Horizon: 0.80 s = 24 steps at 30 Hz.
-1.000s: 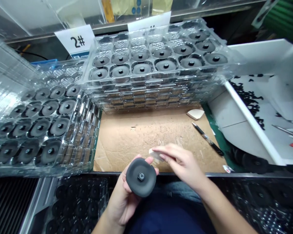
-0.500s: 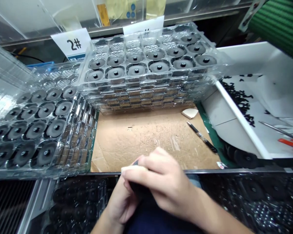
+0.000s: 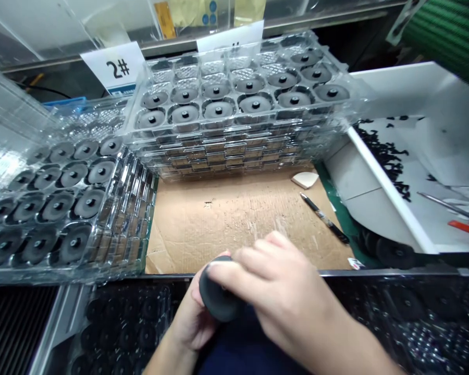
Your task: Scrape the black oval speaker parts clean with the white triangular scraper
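My left hand holds a round black disc by its edge, low in front of my body. The disc is tilted, with its broad face partly turned up. Over its right side lies my right hand, fingers curled and pressed against the face near the centre. Those fingers hide the middle of the disc, and whether a small part sits under them cannot be seen. Behind both hands is a cardboard sheet.
Stacked clear trays holding black discs stand at the back, with another tray stack at left. A black pen and a white wedge-shaped piece lie on the cardboard. At right, a white bin holds small black pieces.
The disc's face has turned into view, where before the hands mostly covered it. My right hand has shifted slightly right, its fingers now on the face.
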Each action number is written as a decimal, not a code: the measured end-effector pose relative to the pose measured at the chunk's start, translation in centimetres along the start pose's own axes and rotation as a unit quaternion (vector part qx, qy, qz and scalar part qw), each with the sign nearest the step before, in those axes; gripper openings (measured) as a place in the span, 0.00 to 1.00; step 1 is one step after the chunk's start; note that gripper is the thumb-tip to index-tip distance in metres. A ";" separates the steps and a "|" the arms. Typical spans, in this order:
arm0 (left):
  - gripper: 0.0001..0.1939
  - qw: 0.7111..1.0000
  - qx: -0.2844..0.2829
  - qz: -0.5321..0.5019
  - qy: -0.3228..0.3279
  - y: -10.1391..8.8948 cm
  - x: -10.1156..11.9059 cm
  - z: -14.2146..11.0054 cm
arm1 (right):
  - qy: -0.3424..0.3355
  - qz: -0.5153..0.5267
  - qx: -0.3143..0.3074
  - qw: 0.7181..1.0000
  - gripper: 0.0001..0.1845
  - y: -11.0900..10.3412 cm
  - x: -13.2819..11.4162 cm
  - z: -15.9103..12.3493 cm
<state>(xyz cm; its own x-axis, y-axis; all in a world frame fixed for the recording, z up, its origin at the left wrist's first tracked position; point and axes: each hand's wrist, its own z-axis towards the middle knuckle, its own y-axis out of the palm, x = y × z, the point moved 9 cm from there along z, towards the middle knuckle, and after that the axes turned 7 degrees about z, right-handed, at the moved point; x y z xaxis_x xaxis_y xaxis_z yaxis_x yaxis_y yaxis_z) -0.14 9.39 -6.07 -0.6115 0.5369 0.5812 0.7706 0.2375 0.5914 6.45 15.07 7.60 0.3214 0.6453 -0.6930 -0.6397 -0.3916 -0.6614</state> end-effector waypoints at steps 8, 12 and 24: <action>0.32 0.999 0.013 -0.021 0.037 -0.2 1.3 0.1 | 0.082 0.103 0.049 0.990 0.13 -1.5 3.2 -1.8; 0.27 0.997 -0.033 -0.055 0.039 0.9 1.7 0.2 | 0.168 0.189 0.111 0.961 0.11 -2.3 6.1 -4.7; 0.26 0.992 -0.085 -0.081 0.042 1.9 1.6 0.1 | 0.228 0.209 0.177 0.934 0.09 -2.5 8.4 -6.5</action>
<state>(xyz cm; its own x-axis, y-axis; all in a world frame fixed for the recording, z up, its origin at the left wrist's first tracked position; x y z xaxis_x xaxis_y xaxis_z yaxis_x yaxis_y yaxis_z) 0.39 10.74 -4.04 -0.7431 0.4316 0.5114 0.6241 0.1712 0.7623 15.28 17.18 1.58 0.2047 0.1068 -0.9730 -0.9409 -0.2526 -0.2257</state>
